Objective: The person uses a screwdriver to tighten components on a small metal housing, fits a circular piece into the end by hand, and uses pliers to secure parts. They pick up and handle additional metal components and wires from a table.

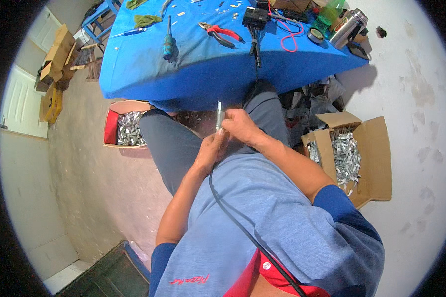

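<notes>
Above my lap, both hands are together on a slim silvery-white piece [219, 115] that stands up from my fingers. My left hand [212, 148] pinches its lower end between thumb and fingers. Curled against its right side is my right hand [240, 126], with its fingertips partly hidden. The exact kind of this piece is too small to make out. To the left of my knee, a red-sided box [112, 129] holds many small silvery pieces. More of them fill an open cardboard box [374, 163] on my right.
Ahead, a blue-covered table [193, 64] carries red-handled pliers [222, 34], a teal-handled screwdriver [168, 45], a black device [255, 19] with cables, a tape roll [315, 35] and a metal flask [349, 28]. A black cable [233, 218] runs over my shirt. A wall stands at right.
</notes>
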`<state>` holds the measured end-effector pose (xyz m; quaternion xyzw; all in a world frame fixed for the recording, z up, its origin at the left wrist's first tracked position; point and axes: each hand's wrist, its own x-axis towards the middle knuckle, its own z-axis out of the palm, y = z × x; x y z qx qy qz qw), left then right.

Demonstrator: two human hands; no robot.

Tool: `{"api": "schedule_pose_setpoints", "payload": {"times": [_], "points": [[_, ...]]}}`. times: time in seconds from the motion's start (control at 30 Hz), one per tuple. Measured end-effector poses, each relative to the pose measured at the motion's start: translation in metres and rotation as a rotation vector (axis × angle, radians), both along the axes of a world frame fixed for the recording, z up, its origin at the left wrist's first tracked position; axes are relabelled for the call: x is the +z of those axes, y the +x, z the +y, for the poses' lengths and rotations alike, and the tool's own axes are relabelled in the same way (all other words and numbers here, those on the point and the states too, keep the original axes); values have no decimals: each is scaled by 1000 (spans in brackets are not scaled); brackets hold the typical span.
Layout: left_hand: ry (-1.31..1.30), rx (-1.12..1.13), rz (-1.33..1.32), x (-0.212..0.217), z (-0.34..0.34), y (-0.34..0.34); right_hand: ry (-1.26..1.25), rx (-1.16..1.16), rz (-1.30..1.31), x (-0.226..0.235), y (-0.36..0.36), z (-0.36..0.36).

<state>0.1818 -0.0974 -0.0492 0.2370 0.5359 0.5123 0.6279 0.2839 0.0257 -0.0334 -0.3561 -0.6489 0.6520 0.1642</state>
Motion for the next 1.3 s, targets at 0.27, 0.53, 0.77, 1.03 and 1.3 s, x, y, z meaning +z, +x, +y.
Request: {"api": "schedule_pose_setpoints", "payload": {"times": [0.27, 0.53, 0.77, 1.03, 1.3], "points": [[-35, 6, -190, 0, -3, -6, -171, -119, -11, 9, 21, -5], [-2, 62, -514, -4, -8, -12, 18, -1195, 20, -32, 268, 45], [2, -39, -571, -6, 6, -7, 230, -1233, -679, -133, 486, 44], [-31, -69, -316, -3, -1, -6, 60, -210, 35, 18, 56, 29], [-54, -66, -42, 15, 0, 3, -293, 67, 220, 0, 11, 25]]}}
